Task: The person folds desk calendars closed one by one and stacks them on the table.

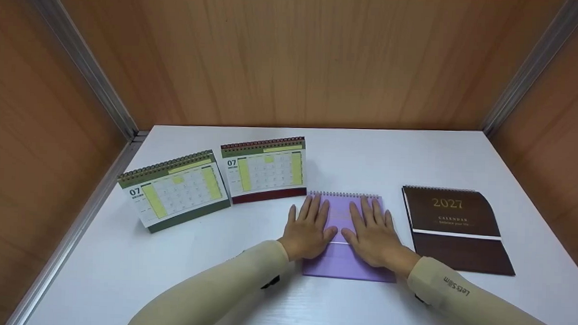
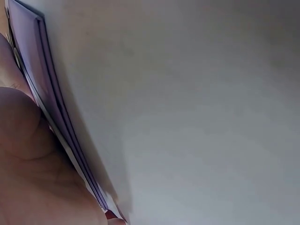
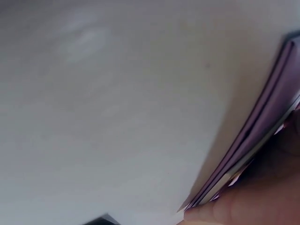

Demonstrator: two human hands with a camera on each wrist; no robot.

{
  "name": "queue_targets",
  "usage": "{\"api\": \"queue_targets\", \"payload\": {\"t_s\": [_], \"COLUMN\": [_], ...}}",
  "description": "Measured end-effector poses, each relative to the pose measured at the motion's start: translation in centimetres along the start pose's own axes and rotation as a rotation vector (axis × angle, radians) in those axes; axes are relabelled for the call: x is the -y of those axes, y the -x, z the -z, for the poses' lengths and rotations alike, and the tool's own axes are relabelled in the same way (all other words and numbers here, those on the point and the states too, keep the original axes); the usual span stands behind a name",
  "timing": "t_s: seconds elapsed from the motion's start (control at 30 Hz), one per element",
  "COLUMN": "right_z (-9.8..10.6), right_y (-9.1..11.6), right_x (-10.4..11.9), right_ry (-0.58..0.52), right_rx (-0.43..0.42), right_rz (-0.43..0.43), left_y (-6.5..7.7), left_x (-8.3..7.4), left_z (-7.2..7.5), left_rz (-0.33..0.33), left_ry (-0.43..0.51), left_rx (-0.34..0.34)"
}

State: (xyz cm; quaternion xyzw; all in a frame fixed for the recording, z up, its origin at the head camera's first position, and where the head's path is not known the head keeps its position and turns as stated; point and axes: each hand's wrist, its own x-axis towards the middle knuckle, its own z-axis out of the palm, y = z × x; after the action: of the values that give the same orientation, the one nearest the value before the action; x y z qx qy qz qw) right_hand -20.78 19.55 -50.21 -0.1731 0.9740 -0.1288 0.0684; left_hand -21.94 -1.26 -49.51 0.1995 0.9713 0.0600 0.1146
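A purple spiral-bound desk calendar [image 1: 339,263] lies flat on the white table, its wire binding at the far edge. My left hand [image 1: 309,233] rests palm down on its left side, fingers straight and pointing away from me. On its right side my right hand [image 1: 374,235] rests the same way, the thumbs pointing toward each other. Folded purple layers of the calendar's edge show beside the palm in the left wrist view [image 2: 51,93] and in the right wrist view, where the purple edge [image 3: 262,117] runs under the hand.
Two desk calendars stand propped at the left, one with a green base [image 1: 186,216] and one with a dark red base [image 1: 268,195]. A brown 2027 calendar [image 1: 459,252] lies at the right. Wooden panels [image 1: 292,57] wall the white table [image 1: 208,284] at the back and sides.
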Motion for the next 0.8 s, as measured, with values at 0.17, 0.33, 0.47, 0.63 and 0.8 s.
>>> {"api": "queue_targets", "payload": {"t_s": [0.17,0.33,0.47,0.63,0.8], "right_z": [-0.1,0.1,0.1,0.5,1.5], "right_y": [-0.1,-0.2,-0.3,-0.1,0.2], "right_x": [-0.1,0.0,0.1,0.4,0.7], "right_ry": [0.006,0.024,0.024,0.027,0.013], "right_rx": [-0.009,0.004,0.011,0.030,0.039], "right_rz": [0.005,0.004,0.010,0.002,0.010], "left_y": [0.0,0.1,0.1,-0.1,0.0], "left_x": [0.0,-0.1,-0.1,-0.1,-0.1], "left_z": [0.2,0.3,0.3,0.2,0.4], "left_rz": [0.004,0.001,-0.001,-0.001,-0.020], "left_ry": [0.000,-0.002,-0.030,-0.048,-0.053], "left_rx": [0.013,0.014,0.001,0.008,-0.006]}}
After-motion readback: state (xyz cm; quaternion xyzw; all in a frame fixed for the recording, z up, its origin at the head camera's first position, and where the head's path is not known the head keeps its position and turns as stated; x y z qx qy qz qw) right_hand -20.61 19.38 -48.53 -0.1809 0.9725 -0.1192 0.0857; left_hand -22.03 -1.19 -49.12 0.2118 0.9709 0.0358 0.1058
